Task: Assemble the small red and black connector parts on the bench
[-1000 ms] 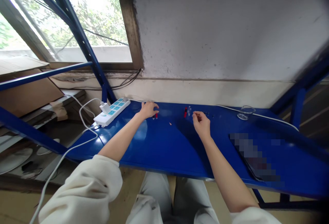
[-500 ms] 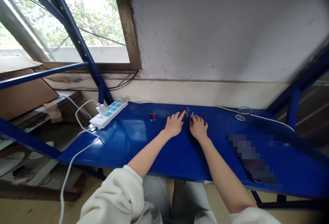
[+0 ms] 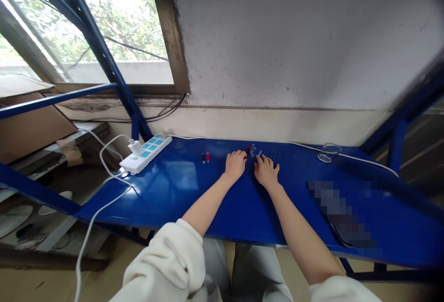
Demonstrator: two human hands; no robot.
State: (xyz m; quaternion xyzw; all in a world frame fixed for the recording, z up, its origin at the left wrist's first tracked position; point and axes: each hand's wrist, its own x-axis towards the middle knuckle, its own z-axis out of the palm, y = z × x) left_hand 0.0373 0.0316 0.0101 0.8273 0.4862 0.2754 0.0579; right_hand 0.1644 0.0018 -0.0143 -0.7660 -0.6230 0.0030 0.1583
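Well inside the table [image 3: 243, 214] edge, narrow room separates left hand [image 3: 236, 165] and right hand [image 3: 267, 172] — grips unclear — near clear pieces [image 3: 253, 149].

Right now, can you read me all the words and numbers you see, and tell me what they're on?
None: there are no words, numbers or signs I can read.
Power strip: any marks are too small to read.
Dark flat thing: covered by blurry squares, so nothing can be read.
Little red pieces and clear pieces: too small to tell.
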